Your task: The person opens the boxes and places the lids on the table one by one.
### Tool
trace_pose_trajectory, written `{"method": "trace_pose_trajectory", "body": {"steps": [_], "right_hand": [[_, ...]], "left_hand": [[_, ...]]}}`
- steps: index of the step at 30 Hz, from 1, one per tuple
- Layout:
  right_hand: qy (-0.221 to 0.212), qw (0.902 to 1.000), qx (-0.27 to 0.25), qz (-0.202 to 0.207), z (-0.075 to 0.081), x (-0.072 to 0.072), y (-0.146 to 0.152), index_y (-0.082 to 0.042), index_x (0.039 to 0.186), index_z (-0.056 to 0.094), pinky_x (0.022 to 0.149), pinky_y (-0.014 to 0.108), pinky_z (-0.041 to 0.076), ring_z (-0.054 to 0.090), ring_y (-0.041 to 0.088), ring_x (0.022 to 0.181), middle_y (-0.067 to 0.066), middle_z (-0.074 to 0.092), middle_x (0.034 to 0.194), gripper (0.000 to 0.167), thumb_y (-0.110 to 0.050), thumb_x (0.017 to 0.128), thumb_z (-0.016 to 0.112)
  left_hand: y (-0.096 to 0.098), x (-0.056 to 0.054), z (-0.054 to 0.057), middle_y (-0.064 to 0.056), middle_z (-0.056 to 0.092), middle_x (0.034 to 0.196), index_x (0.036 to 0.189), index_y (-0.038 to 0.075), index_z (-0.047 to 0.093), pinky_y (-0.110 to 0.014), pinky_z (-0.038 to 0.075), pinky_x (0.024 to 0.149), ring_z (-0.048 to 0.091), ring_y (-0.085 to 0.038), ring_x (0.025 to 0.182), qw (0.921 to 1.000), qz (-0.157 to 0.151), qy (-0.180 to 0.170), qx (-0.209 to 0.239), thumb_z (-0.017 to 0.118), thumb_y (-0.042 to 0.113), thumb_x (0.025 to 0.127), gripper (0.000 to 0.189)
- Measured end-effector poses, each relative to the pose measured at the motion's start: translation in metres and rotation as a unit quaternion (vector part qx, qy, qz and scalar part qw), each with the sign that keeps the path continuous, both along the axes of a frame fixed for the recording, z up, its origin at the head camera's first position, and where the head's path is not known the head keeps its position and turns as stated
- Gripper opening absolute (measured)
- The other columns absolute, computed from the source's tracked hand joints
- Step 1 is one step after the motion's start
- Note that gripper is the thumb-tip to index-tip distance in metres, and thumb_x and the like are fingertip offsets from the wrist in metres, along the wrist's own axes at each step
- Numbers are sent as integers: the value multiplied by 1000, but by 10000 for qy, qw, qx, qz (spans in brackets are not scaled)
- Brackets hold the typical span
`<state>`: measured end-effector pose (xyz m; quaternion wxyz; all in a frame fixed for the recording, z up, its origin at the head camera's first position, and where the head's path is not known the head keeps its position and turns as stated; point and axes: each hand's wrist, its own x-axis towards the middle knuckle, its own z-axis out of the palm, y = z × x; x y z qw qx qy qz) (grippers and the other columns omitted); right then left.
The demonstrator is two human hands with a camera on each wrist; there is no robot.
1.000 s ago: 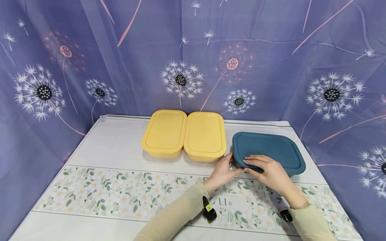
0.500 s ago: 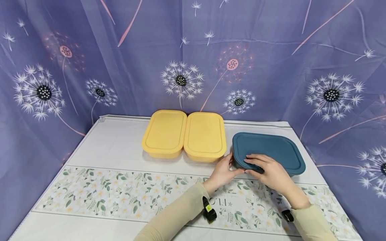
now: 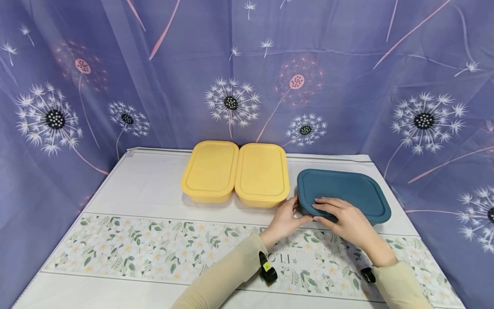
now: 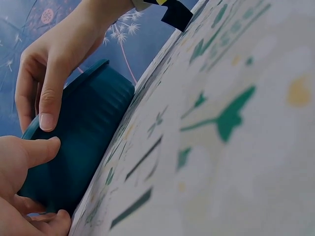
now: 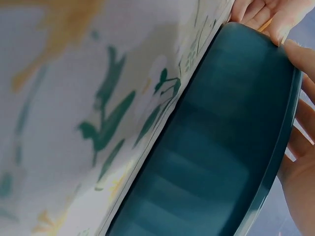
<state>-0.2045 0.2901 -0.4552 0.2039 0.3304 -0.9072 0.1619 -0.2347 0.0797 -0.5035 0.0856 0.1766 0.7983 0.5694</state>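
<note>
A dark teal lidded food container (image 3: 351, 186) stands at the right of the table, its lid on. My left hand (image 3: 284, 222) holds its near left corner, thumb along the front wall and fingers round the left side. In the left wrist view, that thumb presses the teal wall (image 4: 78, 147) just below the rim. My right hand (image 3: 349, 223) lies over the front of the lid, fingers bent on top and thumb at the front edge, the two thumbs nearly meeting. In the right wrist view, the right hand's fingers (image 5: 304, 128) lie beyond the lid's rim.
Two yellow lidded containers (image 3: 211, 169) (image 3: 262, 171) stand side by side, left of the teal one. A white tablecloth (image 3: 150, 180) with a floral band covers the table. A purple dandelion-print curtain (image 3: 173, 86) closes off the back and sides.
Almost nothing differs. The right hand has shifted very slightly on the lid since one second ago; the left hand and the containers keep their places.
</note>
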Motion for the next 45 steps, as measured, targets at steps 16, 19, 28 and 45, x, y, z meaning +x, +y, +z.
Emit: {"method": "trace_pose_trajectory", "body": {"steps": [16,19,28,45], "right_hand": [[-72,9996,-279,-15,4,2,-3,-10,117,76,88,49,55,65,30,111,9,69,122,43,-16,77,87],[-38,9997,-253,-48,5,2,-4,-9,116,76,85,49,56,65,30,110,9,70,121,41,-16,77,87],[140,9997,-211,-2,5,2,-4,-7,116,75,86,50,56,66,30,108,10,70,119,42,-15,77,86],[-17,9992,-379,-92,5,0,-5,-9,115,75,90,51,53,64,31,110,9,70,119,40,-15,78,86]], "left_hand": [[-1,1,2,-8,53,144,152,6,42,-23,43,107,51,-18,133,9999,-28,-97,77,76,32,92,74],[-1,2,3,-8,54,143,151,6,43,-22,43,107,52,-17,132,9999,-10,-102,100,77,32,92,73],[-1,3,4,-9,52,145,152,6,41,-21,42,107,50,-17,134,9998,-23,-155,122,76,33,92,75],[0,1,4,-13,49,149,154,2,37,-21,42,107,49,-20,135,9998,45,-202,-8,77,33,92,80]]}}
